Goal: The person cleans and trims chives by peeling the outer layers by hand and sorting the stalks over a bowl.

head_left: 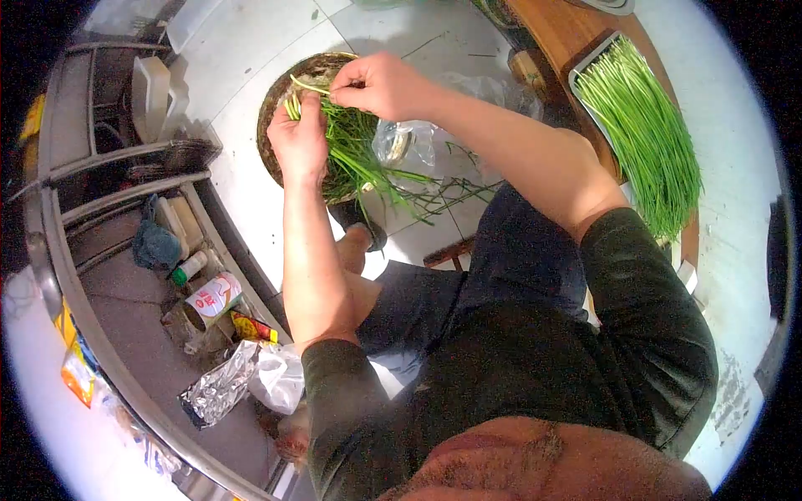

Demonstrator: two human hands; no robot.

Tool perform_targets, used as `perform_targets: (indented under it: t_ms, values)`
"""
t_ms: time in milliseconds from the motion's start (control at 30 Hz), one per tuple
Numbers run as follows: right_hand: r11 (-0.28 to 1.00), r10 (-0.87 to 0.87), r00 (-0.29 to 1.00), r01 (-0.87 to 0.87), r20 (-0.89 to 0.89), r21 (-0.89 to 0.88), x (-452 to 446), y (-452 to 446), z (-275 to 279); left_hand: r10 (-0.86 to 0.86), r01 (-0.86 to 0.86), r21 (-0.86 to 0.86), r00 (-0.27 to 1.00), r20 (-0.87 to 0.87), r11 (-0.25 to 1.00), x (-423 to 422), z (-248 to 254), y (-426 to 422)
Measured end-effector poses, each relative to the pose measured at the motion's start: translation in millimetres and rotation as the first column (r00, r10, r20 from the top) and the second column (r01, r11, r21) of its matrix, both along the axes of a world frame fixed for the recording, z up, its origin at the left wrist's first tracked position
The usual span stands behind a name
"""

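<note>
My left hand (301, 138) is closed around a small bunch of garlic chives (291, 107), with the pale ends poking out above the fingers. My right hand (380, 88) pinches the end of a pale stalk (309, 85) just beside it. Both hands are over a round brown basket (266, 144), whose inside is partly hidden by them. Long loose green chives (355, 154) hang over the basket's near side and trail toward my knees. A clear plastic bag (424, 144) lies against the basket's right side.
At the right, a tray (575, 82) heaped with neatly lined-up chives (639, 134) rests on a wooden surface (543, 21). On the left, shelving (125, 326) holds a labelled can (214, 296), a blue cloth (157, 238), crumpled foil (221, 386) and a white plastic bag (277, 377). White floor tiles (251, 71) surround the basket.
</note>
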State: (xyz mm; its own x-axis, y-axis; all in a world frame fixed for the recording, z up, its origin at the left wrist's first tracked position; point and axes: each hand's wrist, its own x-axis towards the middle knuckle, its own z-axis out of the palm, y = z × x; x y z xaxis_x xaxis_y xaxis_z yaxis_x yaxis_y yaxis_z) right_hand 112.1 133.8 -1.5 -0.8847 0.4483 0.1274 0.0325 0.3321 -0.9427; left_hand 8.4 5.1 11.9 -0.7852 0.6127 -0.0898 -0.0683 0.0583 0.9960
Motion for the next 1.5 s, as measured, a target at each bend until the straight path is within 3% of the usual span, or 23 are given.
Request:
perform_targets:
  t_ms: [167, 333, 433, 567, 700, 867, 1000, 1100, 1200, 1300, 1333, 1433, 1467, 1500]
  values:
    - [1.0, -0.001, 1.0, 0.002, -0.03, 0.031, -2, 2, -6, 0.063, -0.085, 0.167, 0.989, 0.132, 0.982, -7, 4, 0]
    - [1.0, 0.009, 1.0, -0.01, 0.017, 0.022, -1, 5, -4, 0.207, -0.252, 0.206, 0.954, 0.216, 0.946, -32, 0, -11]
    - [0.999, 0.013, 0.999, -0.011, 0.036, -0.053, -2, 5, -5, 0.309, -0.345, 0.144, 0.924, 0.226, 0.927, -33, 9, -11]
    - [0.998, 0.018, 0.999, -0.016, 0.038, -0.057, -3, 7, -7, 0.273, -0.274, -0.025, 0.937, 0.218, 0.961, -26, 10, -10]
    - [0.988, 0.007, 0.999, -0.001, 0.041, -0.154, -3, 1, -5, 0.065, -0.075, 0.038, 0.974, 0.219, 0.996, -24, 0, -10]
    - [0.981, 0.03, 1.0, -0.029, 0.005, -0.19, -9, -8, -14, 0.099, -0.117, 0.075, 0.973, 0.21, 0.99, -6, 5, 1]
    - [0.994, 0.108, 0.994, -0.107, 0.029, -0.02, -3, -14, -6, 0.06, -0.063, 0.008, 0.984, 0.168, 0.998, 0, 8, 5]
    - [0.969, 0.191, 0.976, -0.17, 0.103, -0.18, -5, -16, -8, 0.099, -0.114, 0.066, 0.976, 0.196, 0.991, -8, 14, 2]
    - [0.902, 0.346, 0.828, -0.423, 0.441, 0.086, -1, -7, 4, 0.166, -0.19, 0.096, 0.963, 0.213, 0.977, -19, 34, -8]
    - [0.905, 0.379, 0.907, -0.405, 0.181, 0.131, 11, -1, -24, 0.147, -0.204, 0.227, 0.958, 0.245, 0.952, -31, 51, -27]
    - [0.895, 0.348, 0.917, -0.387, 0.196, 0.223, 8, 8, -30, 0.124, -0.196, 0.283, 0.96, 0.253, 0.939, -35, 56, -32]
    - [0.985, -0.051, 0.946, -0.006, 0.321, 0.174, 17, 7, 30, 0.115, -0.174, 0.347, 0.976, 0.183, 0.922, -38, 77, -43]
    - [0.993, -0.06, 0.92, 0.016, 0.387, 0.116, 22, 8, 54, 0.115, -0.154, 0.336, 0.984, 0.133, 0.929, -34, 88, -45]
    - [0.999, -0.027, 0.964, 0.014, 0.266, 0.05, 23, 2, 54, 0.109, -0.129, 0.323, 0.991, 0.081, 0.938, -25, 108, -45]
